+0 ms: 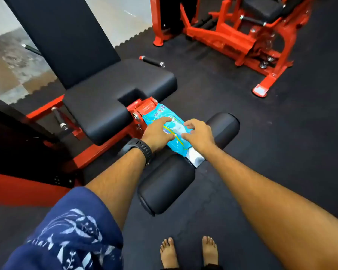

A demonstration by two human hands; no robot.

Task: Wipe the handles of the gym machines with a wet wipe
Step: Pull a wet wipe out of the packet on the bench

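The left fingers (164, 120) curve over the top edge of the wet wipe pack (157, 115) while the thumb closes on its near side, so the left hand (156, 133) grips the pack and holds it down. The right fingers (187, 124) are bent, their tips and the thumb meeting at the white patch (176, 129) in the middle of the pack; I cannot tell whether they pinch anything there or only touch it. The right hand (200, 133) sits just beside the left, both palms down over the pack. The blue pack lies lengthwise on the red arm (144, 106) of the bench (109, 90), in front of the notch in the black seat, its silver end (196, 159) poking out between the near roller pad (166, 184) and the far roller pad (224, 127). Both forearms reach forward and down, nearly straight, the left with a black watch (139, 149) on the wrist and a blue patterned sleeve (66, 230) at the upper arm. A short black handle (152, 61) sticks out beyond the seat, and another handle (59, 117) is on its left. Bare feet (169, 252) stand on the dark floor mat (252, 123); a second red machine (222, 39) stands well apart.
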